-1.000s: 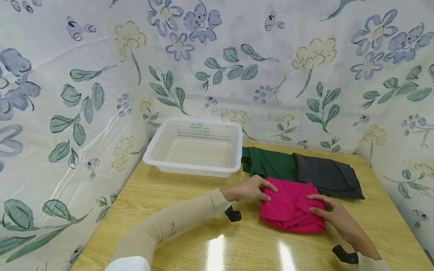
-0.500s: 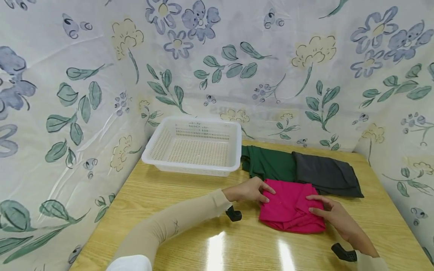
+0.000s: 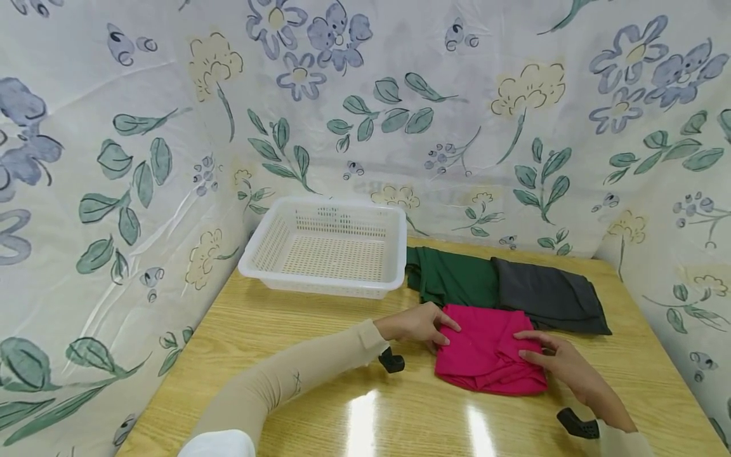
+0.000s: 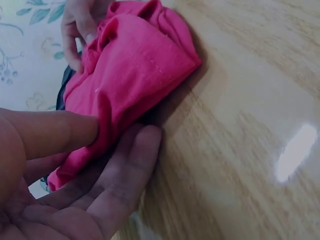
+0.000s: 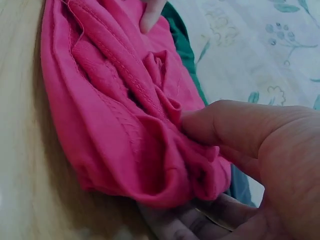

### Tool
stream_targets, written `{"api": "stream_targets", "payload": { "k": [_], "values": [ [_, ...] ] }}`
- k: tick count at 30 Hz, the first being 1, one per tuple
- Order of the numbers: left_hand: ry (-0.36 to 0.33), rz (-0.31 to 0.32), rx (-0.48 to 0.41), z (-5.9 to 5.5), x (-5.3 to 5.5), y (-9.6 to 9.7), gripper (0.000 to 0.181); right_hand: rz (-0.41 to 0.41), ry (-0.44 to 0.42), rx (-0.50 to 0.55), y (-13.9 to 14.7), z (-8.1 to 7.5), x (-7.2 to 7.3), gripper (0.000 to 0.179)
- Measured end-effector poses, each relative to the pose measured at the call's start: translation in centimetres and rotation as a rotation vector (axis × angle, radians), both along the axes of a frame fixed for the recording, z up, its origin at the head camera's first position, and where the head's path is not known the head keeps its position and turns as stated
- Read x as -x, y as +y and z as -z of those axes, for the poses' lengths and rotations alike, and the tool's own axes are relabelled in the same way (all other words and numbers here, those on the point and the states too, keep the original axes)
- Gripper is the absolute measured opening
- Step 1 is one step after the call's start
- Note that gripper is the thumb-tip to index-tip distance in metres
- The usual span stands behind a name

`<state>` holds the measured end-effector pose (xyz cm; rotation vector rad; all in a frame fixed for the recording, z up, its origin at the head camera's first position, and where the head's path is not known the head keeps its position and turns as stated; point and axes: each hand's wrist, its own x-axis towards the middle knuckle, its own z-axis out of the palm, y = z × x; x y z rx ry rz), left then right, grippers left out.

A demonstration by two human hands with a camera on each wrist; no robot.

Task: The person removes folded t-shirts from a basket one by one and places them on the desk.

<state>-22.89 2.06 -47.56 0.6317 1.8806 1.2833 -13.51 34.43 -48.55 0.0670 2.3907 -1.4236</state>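
Observation:
A folded pink garment (image 3: 488, 349) lies on the wooden table between both hands, with seams and layered folds along its near and right sides. My left hand (image 3: 419, 324) pinches its left edge; in the left wrist view the thumb (image 4: 60, 131) presses on top while other fingers (image 4: 135, 162) reach beneath the cloth. At the right edge, my right hand (image 3: 562, 362) grips the bundle, its thumb (image 5: 225, 122) over the folds and fingers (image 5: 192, 222) underneath. The fingers under the garment are partly hidden by it.
Behind the pink garment lie a folded dark green garment (image 3: 459, 276) and a folded dark grey garment (image 3: 548, 295), side by side. A white perforated plastic basket (image 3: 325, 284) stands at the back left. Floral sheeting (image 3: 365, 152) encloses the table (image 3: 320, 406) at the back and sides.
The pink garment has shifted very slightly toward the person, and the left hand has moved with it. The right hand stays at the right edge; the basket and other garments have not moved.

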Motion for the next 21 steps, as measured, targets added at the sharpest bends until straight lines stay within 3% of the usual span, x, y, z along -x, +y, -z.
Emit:
{"api": "stream_targets", "payload": {
  "k": [5, 8, 11, 14, 17, 21],
  "values": [
    [0.013, 0.057, 0.015, -0.4, 0.4, -0.2, 0.034, -0.012, 0.0, -0.025, 0.9, -0.4, 0.2, 0.053],
    [0.098, 0.096, 0.023, -1.0, 0.7, -0.6, 0.024, 0.017, 0.009, -0.004, 1.7, -0.9, 0.3, 0.053],
    [0.2, 0.137, 0.014, -2.4, 0.9, -1.4, 0.02, 0.065, 0.081, 0.004, 2.3, -1.6, 0.5, 0.052],
    [0.319, 0.195, -0.008, -4.7, 1.5, -2.5, 0.021, 0.093, 0.196, -0.037, 2.7, -2.7, 0.8, 0.053],
    [0.492, 0.235, -0.021, -7.4, 2.8, -3.8, 0.021, 0.117, 0.33, -0.131, 2.9, -4.2, 1.1, 0.053],
    [0.812, 0.181, 0.05, -10.6, 4.6, -6.2, 0.021, 0.138, 0.5, -0.319, 3.0, -6.0, 1.7, 0.049]
  ]
}}
